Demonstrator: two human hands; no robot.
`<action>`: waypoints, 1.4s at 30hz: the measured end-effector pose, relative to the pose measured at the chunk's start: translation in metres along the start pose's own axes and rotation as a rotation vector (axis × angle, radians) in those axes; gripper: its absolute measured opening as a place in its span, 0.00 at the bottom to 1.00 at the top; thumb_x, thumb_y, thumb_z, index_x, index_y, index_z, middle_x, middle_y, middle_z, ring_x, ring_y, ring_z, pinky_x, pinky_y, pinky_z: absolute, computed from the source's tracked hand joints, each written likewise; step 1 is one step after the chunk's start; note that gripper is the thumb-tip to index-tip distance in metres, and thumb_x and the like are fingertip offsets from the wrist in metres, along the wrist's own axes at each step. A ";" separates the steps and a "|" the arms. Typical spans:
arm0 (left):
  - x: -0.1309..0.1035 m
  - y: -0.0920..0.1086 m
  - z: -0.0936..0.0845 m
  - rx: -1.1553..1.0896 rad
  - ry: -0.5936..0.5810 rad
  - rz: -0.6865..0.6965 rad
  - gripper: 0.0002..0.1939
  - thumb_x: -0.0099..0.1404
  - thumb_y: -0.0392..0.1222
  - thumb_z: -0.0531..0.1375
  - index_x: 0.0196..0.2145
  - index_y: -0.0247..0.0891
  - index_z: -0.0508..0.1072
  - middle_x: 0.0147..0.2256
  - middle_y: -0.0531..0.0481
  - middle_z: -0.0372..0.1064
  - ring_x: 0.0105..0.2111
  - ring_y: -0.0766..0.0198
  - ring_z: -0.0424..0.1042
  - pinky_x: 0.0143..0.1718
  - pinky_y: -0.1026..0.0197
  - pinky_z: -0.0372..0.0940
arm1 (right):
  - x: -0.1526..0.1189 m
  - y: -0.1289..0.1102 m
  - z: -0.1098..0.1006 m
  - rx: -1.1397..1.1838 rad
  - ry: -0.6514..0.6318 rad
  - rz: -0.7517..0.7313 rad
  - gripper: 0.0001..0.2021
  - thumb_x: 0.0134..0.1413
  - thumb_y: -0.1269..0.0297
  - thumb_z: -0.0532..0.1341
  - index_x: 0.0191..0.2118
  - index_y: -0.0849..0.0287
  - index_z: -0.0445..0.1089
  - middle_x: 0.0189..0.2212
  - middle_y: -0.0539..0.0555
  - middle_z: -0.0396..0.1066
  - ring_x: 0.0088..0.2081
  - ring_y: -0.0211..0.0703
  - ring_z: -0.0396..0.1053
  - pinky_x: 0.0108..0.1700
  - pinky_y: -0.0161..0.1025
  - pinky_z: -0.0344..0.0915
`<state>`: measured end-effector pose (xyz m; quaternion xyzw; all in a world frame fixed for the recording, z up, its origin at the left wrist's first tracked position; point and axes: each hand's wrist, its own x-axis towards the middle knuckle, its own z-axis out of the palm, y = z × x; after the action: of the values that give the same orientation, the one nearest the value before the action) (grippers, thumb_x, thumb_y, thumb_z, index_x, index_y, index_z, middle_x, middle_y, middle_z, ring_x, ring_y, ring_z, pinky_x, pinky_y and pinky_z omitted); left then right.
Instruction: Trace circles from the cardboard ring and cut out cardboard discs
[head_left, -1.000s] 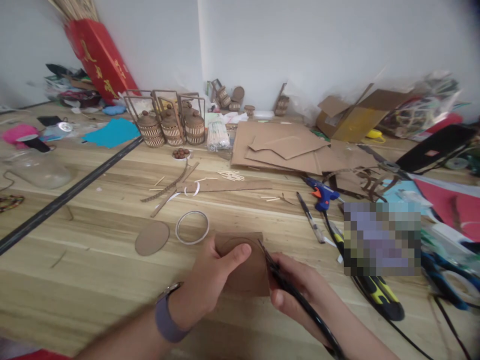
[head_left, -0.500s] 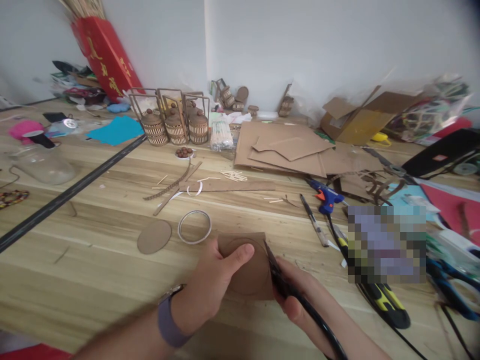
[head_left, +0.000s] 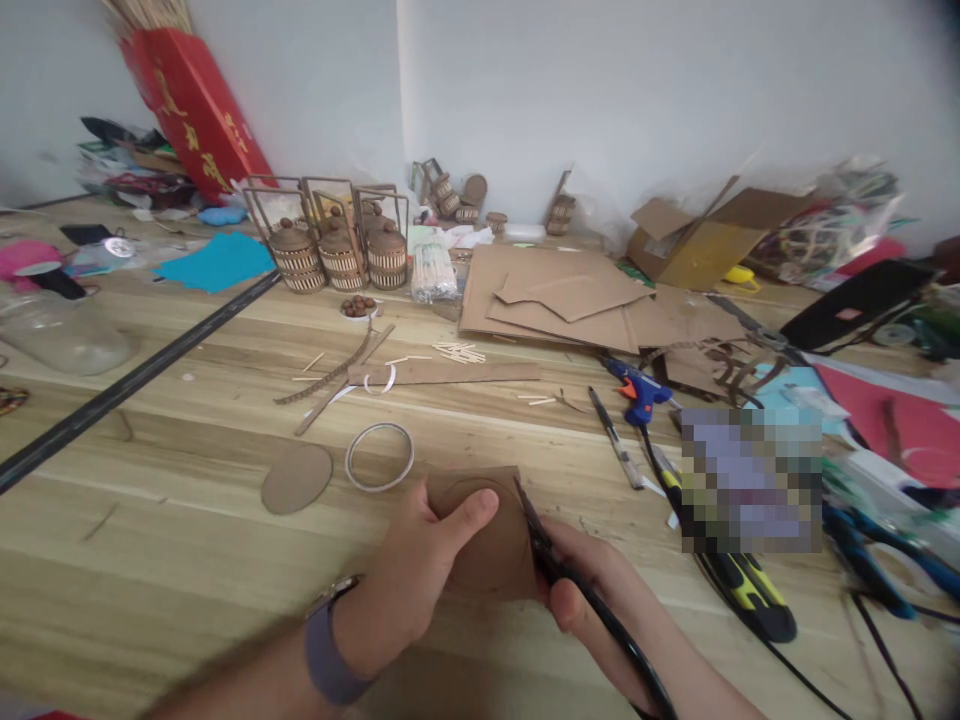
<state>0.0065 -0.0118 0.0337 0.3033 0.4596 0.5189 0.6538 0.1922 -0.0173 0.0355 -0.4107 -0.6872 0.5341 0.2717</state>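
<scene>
My left hand (head_left: 427, 545) grips a piece of brown cardboard (head_left: 491, 560), thumb on top and fingers hidden underneath. A round outline is drawn on the cardboard. My right hand (head_left: 592, 590) is closed around black-handled scissors (head_left: 551, 560), whose blades lie at the right edge of the cardboard near its upper corner. Left of my hands a cut cardboard disc (head_left: 297, 478) lies flat on the table. Beside it rests a pale ring (head_left: 379, 457), like a tape roll core.
Cardboard sheets (head_left: 555, 290) lie at the back. Small slatted baskets with handles (head_left: 341, 250) stand back left. To the right are a blue glue gun (head_left: 637, 390), a pen (head_left: 615, 440), a yellow-black utility knife (head_left: 750, 595) and a cable. A glass jar (head_left: 64, 335) lies far left.
The whole view has shifted slightly, so the table things appear a little further left. Both hands still hold the cardboard and scissors, in nearly the same pose.
</scene>
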 end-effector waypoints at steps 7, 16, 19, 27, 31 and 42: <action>0.001 -0.003 0.000 -0.059 -0.020 -0.003 0.37 0.52 0.52 0.74 0.58 0.42 0.72 0.50 0.44 0.79 0.54 0.45 0.74 0.57 0.46 0.68 | -0.001 0.003 0.003 0.016 0.041 0.034 0.34 0.52 0.23 0.51 0.27 0.55 0.58 0.23 0.45 0.52 0.25 0.37 0.48 0.25 0.36 0.46; 0.001 0.000 0.003 -0.056 -0.042 0.006 0.32 0.51 0.54 0.74 0.52 0.43 0.77 0.48 0.46 0.80 0.54 0.45 0.74 0.56 0.48 0.69 | -0.001 -0.001 0.004 -0.029 0.064 0.004 0.34 0.52 0.23 0.49 0.27 0.55 0.60 0.21 0.45 0.54 0.23 0.37 0.51 0.24 0.35 0.48; 0.001 0.001 0.003 -0.056 -0.047 0.001 0.29 0.51 0.55 0.74 0.49 0.43 0.79 0.48 0.46 0.80 0.55 0.44 0.74 0.56 0.48 0.69 | -0.001 -0.001 0.005 -0.013 0.056 -0.004 0.34 0.52 0.23 0.50 0.26 0.54 0.58 0.19 0.44 0.54 0.22 0.37 0.52 0.23 0.36 0.49; 0.001 -0.002 0.000 -0.053 -0.060 0.014 0.30 0.56 0.51 0.72 0.55 0.45 0.75 0.51 0.45 0.78 0.54 0.46 0.74 0.58 0.47 0.67 | 0.002 -0.005 0.006 0.007 0.075 -0.036 0.35 0.52 0.23 0.50 0.24 0.55 0.60 0.17 0.45 0.56 0.20 0.37 0.52 0.25 0.37 0.54; 0.002 -0.005 0.000 -0.089 -0.065 0.013 0.31 0.58 0.49 0.72 0.58 0.47 0.73 0.52 0.47 0.78 0.55 0.48 0.74 0.57 0.49 0.68 | 0.003 -0.007 0.005 0.018 0.050 -0.023 0.35 0.53 0.23 0.49 0.25 0.54 0.62 0.16 0.45 0.56 0.20 0.38 0.53 0.27 0.38 0.58; 0.002 -0.009 -0.002 -0.093 -0.074 0.019 0.32 0.58 0.50 0.72 0.58 0.45 0.73 0.53 0.45 0.77 0.55 0.48 0.74 0.59 0.48 0.66 | -0.001 0.001 0.004 -0.023 0.036 0.004 0.35 0.53 0.23 0.48 0.26 0.54 0.63 0.16 0.45 0.57 0.20 0.39 0.54 0.29 0.38 0.61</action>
<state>0.0081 -0.0126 0.0245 0.2958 0.4075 0.5343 0.6790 0.1899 -0.0198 0.0330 -0.4246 -0.6877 0.5190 0.2781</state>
